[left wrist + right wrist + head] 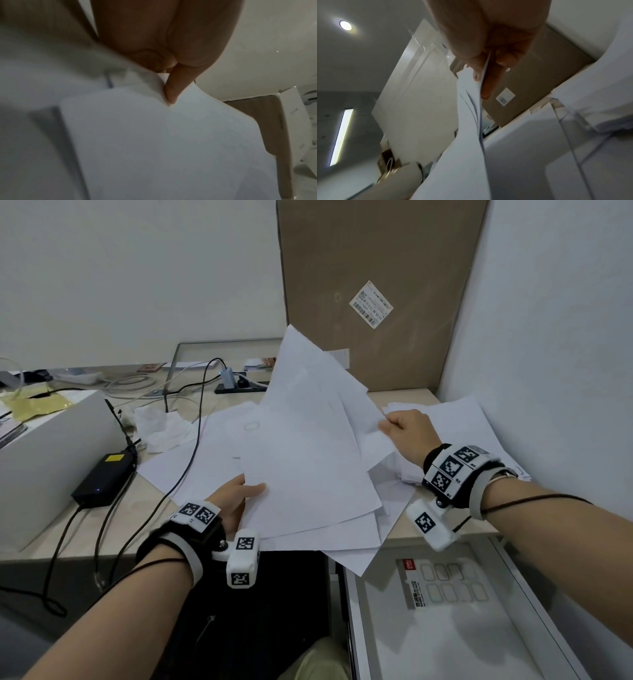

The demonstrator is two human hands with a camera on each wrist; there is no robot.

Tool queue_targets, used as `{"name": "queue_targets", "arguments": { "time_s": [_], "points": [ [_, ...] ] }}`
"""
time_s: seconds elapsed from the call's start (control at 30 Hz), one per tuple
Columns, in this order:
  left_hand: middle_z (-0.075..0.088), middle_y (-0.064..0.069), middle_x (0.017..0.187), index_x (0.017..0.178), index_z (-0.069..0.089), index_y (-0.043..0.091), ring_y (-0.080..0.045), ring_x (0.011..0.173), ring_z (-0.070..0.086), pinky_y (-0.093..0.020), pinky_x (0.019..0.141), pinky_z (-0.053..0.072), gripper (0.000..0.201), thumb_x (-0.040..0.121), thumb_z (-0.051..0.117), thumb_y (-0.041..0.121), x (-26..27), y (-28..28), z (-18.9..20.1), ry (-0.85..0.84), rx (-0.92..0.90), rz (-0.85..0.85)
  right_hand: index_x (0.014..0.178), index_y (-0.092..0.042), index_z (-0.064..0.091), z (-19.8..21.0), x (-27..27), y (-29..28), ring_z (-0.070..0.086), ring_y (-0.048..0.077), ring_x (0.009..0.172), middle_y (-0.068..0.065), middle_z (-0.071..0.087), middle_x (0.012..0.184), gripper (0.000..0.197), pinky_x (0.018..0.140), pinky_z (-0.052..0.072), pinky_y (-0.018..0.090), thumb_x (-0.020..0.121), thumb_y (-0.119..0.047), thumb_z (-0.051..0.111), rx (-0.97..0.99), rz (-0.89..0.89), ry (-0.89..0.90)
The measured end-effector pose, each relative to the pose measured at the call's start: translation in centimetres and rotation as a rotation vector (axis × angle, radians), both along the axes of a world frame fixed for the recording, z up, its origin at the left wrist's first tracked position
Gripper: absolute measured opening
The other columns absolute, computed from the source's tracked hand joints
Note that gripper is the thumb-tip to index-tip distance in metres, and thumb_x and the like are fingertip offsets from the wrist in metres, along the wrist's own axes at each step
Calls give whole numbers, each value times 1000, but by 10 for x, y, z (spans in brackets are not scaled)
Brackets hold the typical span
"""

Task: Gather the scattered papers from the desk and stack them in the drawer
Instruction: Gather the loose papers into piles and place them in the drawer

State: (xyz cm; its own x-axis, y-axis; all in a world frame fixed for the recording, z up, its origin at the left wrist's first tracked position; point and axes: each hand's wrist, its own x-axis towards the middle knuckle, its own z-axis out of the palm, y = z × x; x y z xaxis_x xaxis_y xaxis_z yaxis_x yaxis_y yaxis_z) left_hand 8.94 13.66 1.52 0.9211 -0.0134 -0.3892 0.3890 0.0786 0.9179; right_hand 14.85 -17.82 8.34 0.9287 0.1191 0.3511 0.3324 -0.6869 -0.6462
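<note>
A loose bundle of white papers [308,446] is lifted and tilted above the desk [85,529]. My left hand [236,498] pinches its near left edge, thumb on top. My right hand [404,429] pinches the bundle's right edge. In the left wrist view a thumb presses on the papers [163,142]. In the right wrist view, fingers [488,81] clamp several sheets [471,121] edge-on. More papers [455,426] lie against the right wall, and others [185,453] lie flat under the bundle. The open drawer [455,621] sits at lower right and holds a sheet of labels.
A tall cardboard box [376,285] leans on the back wall. A white box [44,460] stands at left with a black power adapter [102,479] and cables beside it. Crumpled tissue [161,426] and a power strip [236,385] lie behind the papers.
</note>
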Motion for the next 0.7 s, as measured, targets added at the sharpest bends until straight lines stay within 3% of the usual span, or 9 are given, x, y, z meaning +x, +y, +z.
{"name": "queue_targets", "arguments": {
  "time_s": [0.13,0.27,0.5,0.7],
  "points": [
    [64,-20,118,122,54,7,-39,105,62,-52,88,52,30,92,58,9,2,-3,-1,31,28,-31,56,-15,26,-4,-1,3,25,15,55,-2,26,53,46,48,19,22,96,-12,49,9,10,-28],
    [61,-26,121,123,53,-3,-45,116,56,-63,100,39,39,85,63,-1,17,4,-13,8,204,-53,56,-17,22,1,0,3,23,15,55,0,24,54,48,55,16,33,96,-16,49,47,-70,-62],
    [64,-19,120,117,57,5,-38,111,61,-57,100,44,34,85,66,4,18,4,-5,-55,209,0,56,-20,19,0,7,-7,20,15,55,0,19,55,51,59,16,30,94,-14,52,121,-142,-31],
    [61,-22,119,124,52,-2,-37,103,61,-51,93,48,35,89,57,-4,6,-1,10,-79,105,33,54,-21,19,-5,14,-11,19,14,55,-1,18,56,52,54,16,29,93,-12,52,209,-148,27]
  ]
}}
